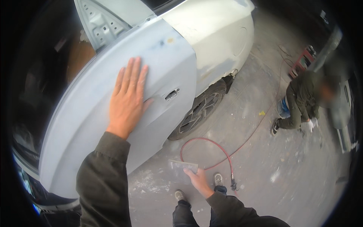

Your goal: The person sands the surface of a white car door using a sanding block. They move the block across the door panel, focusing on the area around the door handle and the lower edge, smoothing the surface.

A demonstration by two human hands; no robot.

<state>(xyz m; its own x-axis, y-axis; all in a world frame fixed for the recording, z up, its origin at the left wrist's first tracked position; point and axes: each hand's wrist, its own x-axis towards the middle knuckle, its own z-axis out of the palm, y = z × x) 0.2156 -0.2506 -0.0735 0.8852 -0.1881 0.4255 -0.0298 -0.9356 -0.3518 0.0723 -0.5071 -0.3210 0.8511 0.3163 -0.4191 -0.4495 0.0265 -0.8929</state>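
Observation:
My left hand (pixel 127 94) lies flat, fingers straight, on the pale grey car door panel (pixel 159 113), left of the empty handle opening (pixel 172 94). Near the door's top front corner are small dark and yellowish patches (pixel 170 40). Low in the middle, away from the door, my right hand (pixel 198 181) grips a thin, flat, greyish sanding block or pad (pixel 181 164), its material hard to make out.
A cream rear body section (pixel 215 30) and wheel (pixel 200 109) adjoin the door. A red hose (pixel 206 140) with a fitting (pixel 233 183) loops on the grey floor. At right, a person (pixel 297 102) in white gloves crouches by another panel and a red rack (pixel 302 62).

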